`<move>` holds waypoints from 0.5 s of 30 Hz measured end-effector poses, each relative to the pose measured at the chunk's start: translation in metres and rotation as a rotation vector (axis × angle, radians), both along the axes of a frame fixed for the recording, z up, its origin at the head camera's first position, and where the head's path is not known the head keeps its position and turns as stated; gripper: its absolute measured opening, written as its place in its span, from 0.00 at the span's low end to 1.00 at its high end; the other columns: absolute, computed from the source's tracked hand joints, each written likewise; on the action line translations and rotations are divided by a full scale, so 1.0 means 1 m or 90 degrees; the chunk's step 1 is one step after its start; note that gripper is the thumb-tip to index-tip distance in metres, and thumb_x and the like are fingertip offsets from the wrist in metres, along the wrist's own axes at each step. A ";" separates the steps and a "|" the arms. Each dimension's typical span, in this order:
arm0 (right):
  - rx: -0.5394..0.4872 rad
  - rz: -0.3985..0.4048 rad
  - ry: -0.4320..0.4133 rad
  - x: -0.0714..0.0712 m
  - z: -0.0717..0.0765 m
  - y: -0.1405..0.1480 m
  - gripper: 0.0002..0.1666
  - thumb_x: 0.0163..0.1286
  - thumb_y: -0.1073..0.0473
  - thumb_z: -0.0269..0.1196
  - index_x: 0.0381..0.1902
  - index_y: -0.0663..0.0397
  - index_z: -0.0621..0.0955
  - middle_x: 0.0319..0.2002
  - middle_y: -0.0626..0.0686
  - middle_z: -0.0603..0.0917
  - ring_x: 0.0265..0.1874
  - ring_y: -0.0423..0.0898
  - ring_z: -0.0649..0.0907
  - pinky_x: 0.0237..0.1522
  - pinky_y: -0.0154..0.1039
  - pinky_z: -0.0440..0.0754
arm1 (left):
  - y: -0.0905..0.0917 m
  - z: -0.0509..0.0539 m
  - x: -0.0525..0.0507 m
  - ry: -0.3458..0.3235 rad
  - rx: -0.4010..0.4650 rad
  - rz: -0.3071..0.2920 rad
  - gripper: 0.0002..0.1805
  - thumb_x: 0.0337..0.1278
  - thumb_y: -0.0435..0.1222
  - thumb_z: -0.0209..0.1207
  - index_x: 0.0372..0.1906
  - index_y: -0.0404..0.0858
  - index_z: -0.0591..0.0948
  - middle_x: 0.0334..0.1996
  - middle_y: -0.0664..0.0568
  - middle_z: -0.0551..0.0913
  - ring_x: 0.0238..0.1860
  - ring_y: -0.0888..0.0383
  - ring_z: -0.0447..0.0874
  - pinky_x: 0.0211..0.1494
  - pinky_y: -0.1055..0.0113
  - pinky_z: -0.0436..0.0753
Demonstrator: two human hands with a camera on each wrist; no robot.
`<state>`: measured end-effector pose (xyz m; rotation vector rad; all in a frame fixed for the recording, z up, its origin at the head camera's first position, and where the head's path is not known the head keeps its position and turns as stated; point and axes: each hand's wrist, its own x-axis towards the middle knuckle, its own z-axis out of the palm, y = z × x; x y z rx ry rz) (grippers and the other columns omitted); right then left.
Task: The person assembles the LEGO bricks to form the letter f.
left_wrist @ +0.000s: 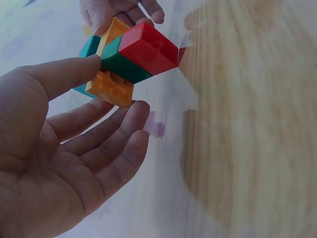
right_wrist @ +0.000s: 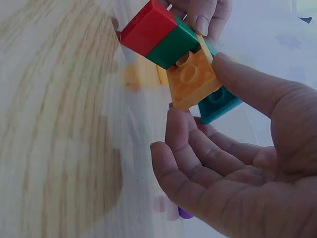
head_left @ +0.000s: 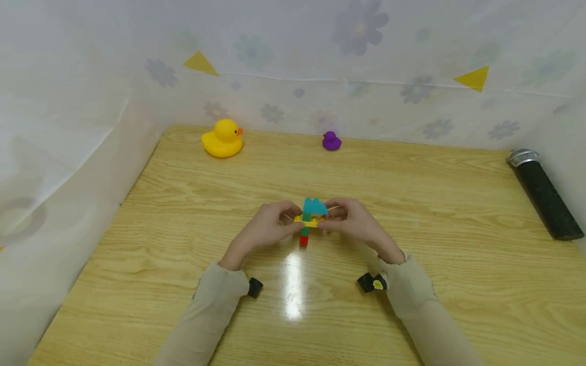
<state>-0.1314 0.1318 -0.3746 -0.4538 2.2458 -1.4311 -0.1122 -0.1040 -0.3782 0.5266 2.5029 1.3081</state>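
A stack of toy building bricks stands upright between both hands, its red brick (head_left: 304,241) at the bottom, at or very near the tabletop. Above the red come a green brick (left_wrist: 124,67), a wide yellow brick (right_wrist: 193,79) lying crosswise, more green, and a blue studded brick (head_left: 315,206) on top. My left hand (head_left: 265,224) pinches the yellow brick's left end between thumb and fingers. At the opposite end, my right hand (head_left: 359,222) holds the same yellow brick with thumb and fingertips. Fingers partly cover the upper bricks in both wrist views.
Toward the back of the wooden table (head_left: 183,254) sit a yellow rubber duck (head_left: 223,140) and a small purple duck (head_left: 331,141). A black microphone (head_left: 545,195) lies at the right edge. Behind hangs a flowered white curtain (head_left: 297,51).
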 end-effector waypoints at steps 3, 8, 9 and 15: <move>-0.001 -0.003 -0.039 -0.001 -0.001 0.000 0.31 0.64 0.60 0.66 0.61 0.68 0.70 0.44 0.62 0.83 0.41 0.52 0.83 0.43 0.46 0.81 | 0.001 0.000 0.001 0.002 -0.009 0.008 0.15 0.61 0.39 0.62 0.49 0.35 0.81 0.44 0.49 0.84 0.42 0.57 0.81 0.45 0.64 0.80; -0.022 -0.016 -0.101 -0.002 -0.004 0.000 0.33 0.66 0.59 0.65 0.62 0.66 0.66 0.45 0.63 0.83 0.42 0.53 0.83 0.45 0.47 0.81 | 0.003 -0.001 0.001 -0.005 -0.020 0.014 0.14 0.63 0.39 0.60 0.48 0.35 0.81 0.45 0.48 0.83 0.43 0.56 0.82 0.47 0.62 0.80; -0.026 -0.021 -0.107 -0.002 -0.004 0.000 0.32 0.66 0.59 0.65 0.62 0.66 0.66 0.45 0.63 0.82 0.42 0.54 0.83 0.45 0.46 0.81 | 0.003 -0.001 0.000 -0.005 -0.023 0.015 0.14 0.63 0.39 0.60 0.48 0.36 0.81 0.45 0.48 0.83 0.43 0.56 0.82 0.48 0.62 0.80; -0.037 -0.030 -0.112 -0.003 -0.010 -0.003 0.30 0.67 0.59 0.64 0.59 0.68 0.66 0.45 0.64 0.83 0.41 0.54 0.84 0.43 0.45 0.82 | 0.004 -0.003 0.000 -0.001 -0.050 0.025 0.13 0.62 0.40 0.61 0.46 0.37 0.82 0.42 0.50 0.84 0.41 0.57 0.80 0.47 0.62 0.79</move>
